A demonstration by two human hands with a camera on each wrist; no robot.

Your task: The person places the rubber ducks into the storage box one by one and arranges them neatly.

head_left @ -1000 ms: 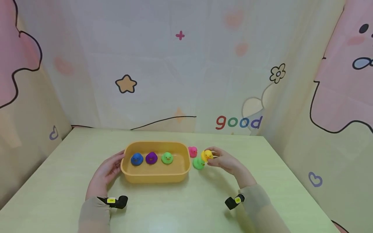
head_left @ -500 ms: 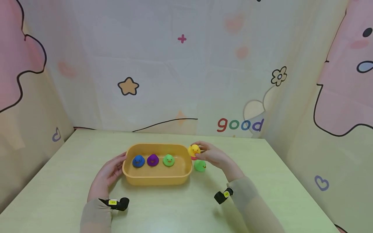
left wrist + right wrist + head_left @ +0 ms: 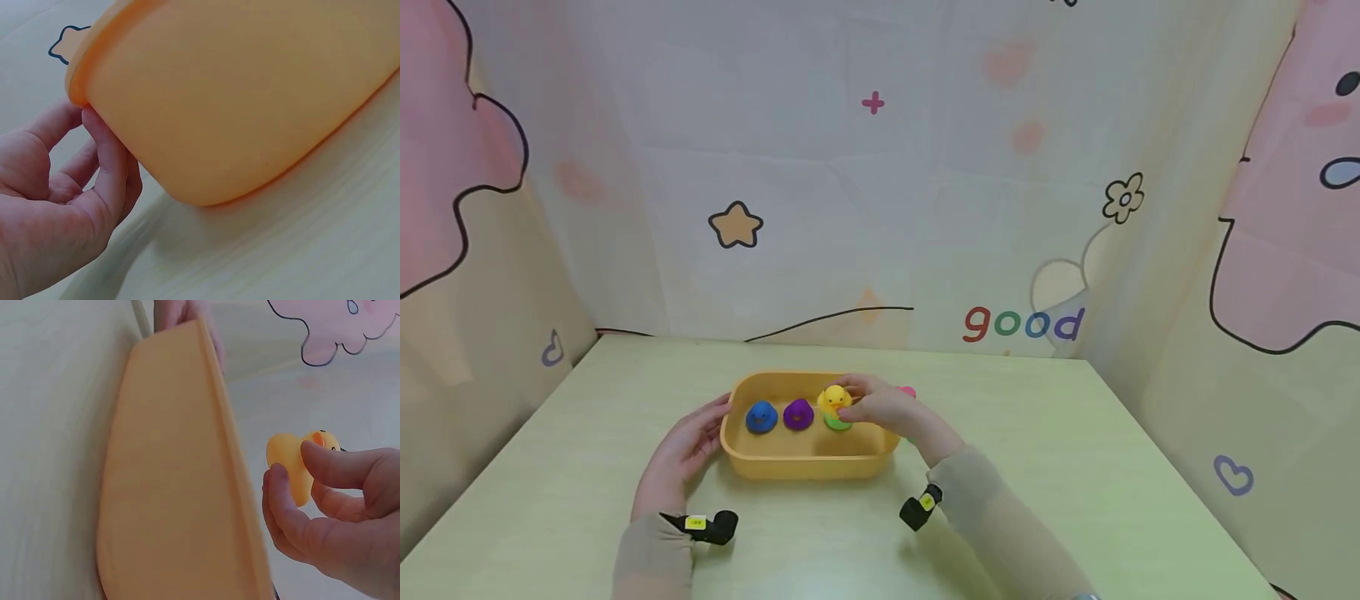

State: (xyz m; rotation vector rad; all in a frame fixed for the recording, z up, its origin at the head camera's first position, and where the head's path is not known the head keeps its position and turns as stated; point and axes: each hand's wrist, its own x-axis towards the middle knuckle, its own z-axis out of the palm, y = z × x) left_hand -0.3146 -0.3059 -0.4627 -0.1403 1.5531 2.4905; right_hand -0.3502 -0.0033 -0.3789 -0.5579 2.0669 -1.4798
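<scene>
A yellow rubber duck [image 3: 835,400] is pinched between the thumb and fingers of my right hand [image 3: 880,403], held above the orange plastic bin [image 3: 810,468]. In the right wrist view, the yellow duck [image 3: 290,465] shows beyond the bin's rim. Below it in the head view, a green duck [image 3: 838,423] in the bin is partly covered. A purple duck [image 3: 798,415] and a blue duck [image 3: 762,417] sit in the bin to its left. My left hand [image 3: 687,442] touches the bin's left end; the left wrist view shows its fingertips [image 3: 94,119] just under the rim.
Behind my right hand, a pink duck [image 3: 907,392] peeks out beside the bin's right end. A sliver of another green duck shows under the right wrist. The pale table [image 3: 1000,433] meets printed cloth walls [image 3: 820,167] at the back and sides.
My right hand has carried the yellow duck leftward, from beside the bin, past its right rim, to above the green duck inside. My left hand stays at the bin's left end.
</scene>
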